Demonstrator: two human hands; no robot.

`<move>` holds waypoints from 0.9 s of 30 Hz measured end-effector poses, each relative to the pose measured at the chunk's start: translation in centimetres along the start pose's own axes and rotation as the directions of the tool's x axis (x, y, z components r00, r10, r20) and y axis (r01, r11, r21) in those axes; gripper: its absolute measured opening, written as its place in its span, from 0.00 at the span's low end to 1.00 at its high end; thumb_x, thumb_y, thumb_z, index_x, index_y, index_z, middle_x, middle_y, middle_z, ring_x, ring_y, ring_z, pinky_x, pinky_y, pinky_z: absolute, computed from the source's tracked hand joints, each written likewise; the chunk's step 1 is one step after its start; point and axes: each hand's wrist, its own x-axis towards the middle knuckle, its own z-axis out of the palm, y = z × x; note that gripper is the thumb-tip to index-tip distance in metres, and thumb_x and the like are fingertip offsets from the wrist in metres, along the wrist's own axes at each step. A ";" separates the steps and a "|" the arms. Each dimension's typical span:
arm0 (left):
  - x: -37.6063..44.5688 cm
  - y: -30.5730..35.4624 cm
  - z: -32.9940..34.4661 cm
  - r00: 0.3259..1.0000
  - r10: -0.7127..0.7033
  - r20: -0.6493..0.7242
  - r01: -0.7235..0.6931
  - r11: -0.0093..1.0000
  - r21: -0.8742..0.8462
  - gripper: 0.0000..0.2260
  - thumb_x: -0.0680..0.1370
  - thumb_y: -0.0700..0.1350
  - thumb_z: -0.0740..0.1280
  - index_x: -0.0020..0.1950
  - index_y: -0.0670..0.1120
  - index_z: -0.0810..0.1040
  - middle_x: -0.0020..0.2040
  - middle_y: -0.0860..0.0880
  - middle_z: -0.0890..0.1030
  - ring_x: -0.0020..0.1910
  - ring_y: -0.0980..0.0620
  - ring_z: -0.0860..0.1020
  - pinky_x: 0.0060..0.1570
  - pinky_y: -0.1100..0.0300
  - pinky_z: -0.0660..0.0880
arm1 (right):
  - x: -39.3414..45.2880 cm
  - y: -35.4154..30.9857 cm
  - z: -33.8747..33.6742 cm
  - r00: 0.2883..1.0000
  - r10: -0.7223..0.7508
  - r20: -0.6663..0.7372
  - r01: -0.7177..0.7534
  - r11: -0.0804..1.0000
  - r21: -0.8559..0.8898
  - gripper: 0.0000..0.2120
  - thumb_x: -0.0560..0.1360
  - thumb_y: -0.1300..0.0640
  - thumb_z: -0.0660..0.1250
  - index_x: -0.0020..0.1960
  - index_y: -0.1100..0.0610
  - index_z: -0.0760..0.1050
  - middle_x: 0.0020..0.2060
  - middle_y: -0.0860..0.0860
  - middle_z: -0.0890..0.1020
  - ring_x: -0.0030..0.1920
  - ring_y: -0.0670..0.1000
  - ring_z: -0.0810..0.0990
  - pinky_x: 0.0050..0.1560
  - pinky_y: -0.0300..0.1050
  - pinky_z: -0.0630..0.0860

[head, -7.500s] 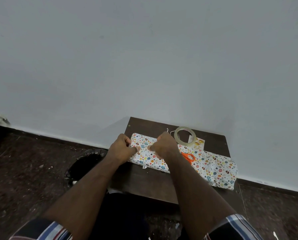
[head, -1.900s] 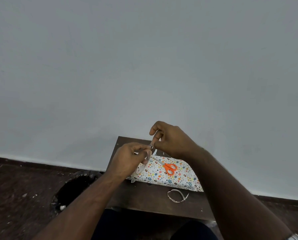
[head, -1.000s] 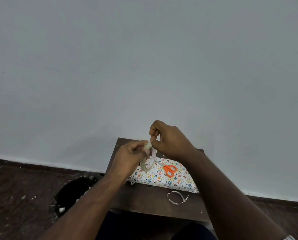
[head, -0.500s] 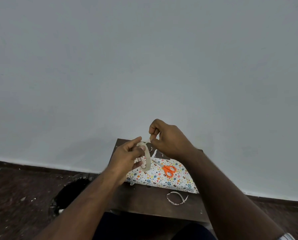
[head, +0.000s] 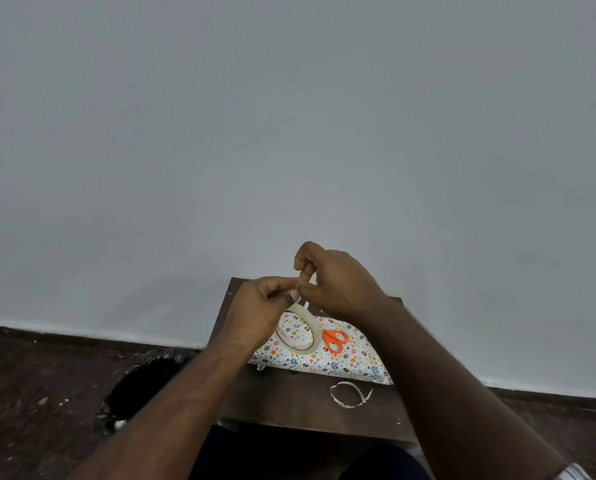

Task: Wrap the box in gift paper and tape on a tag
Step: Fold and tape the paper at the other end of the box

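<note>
Both hands are held up over a small dark table [head: 289,400], meeting just above the far left part of it. The tape roll [head: 300,329] is held by the left hand [head: 260,311] — fingers curled in, with the roll hanging below them, tilted, so the patterned paper shows through its middle. The right hand [head: 338,284] is curled too, thumb and fingertips pinched together right against the left hand's fingertips, at the top of the roll. It looks like the tape's end is being pinched there, but the strip itself is too small to be made out.

The box [head: 324,355], already covered in white paper with little coloured dots and balls, is laid flat on the table under the hands, running from left to right along the far half. A pair of orange-handled scissors [head: 335,340] is resting on top of it, just right of the roll. A thin curled paper strip [head: 350,398] is lying on the bare table near the box's near edge, towards the right.

A dark round bin [head: 133,393] can be seen on the floor left of the table — the wall behind is plain and pale. No tag can be picked out.
</note>
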 end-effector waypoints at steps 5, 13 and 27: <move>0.2 0.1 0.1 1.000 -0.012 0.001 0.012 1.000 -0.007 0.08 0.78 0.41 0.73 0.51 0.54 0.87 0.46 0.56 0.87 0.49 0.54 0.85 0.60 0.46 0.80 | 0.1 -0.2 0.1 0.999 0.020 -0.038 -0.022 0.999 -0.048 0.16 0.75 0.54 0.72 0.60 0.51 0.73 0.48 0.45 0.84 0.40 0.45 0.75 0.41 0.42 0.70; 0.5 0.2 -0.4 0.997 -0.051 -0.050 0.042 0.983 -0.177 0.07 0.77 0.38 0.74 0.49 0.50 0.87 0.46 0.52 0.87 0.49 0.53 0.85 0.55 0.54 0.80 | -0.9 3.4 1.2 0.966 0.258 0.020 -0.253 0.928 0.273 0.16 0.75 0.50 0.75 0.62 0.50 0.78 0.53 0.41 0.82 0.48 0.37 0.79 0.47 0.35 0.71; 0.5 -0.8 0.5 0.999 0.024 -0.045 -0.031 0.986 -0.163 0.15 0.75 0.35 0.75 0.41 0.56 0.87 0.53 0.57 0.85 0.55 0.58 0.83 0.59 0.58 0.78 | -3.9 8.7 8.1 0.844 0.497 0.202 -0.470 0.867 -0.167 0.16 0.79 0.58 0.68 0.67 0.52 0.78 0.61 0.51 0.83 0.57 0.51 0.82 0.56 0.46 0.79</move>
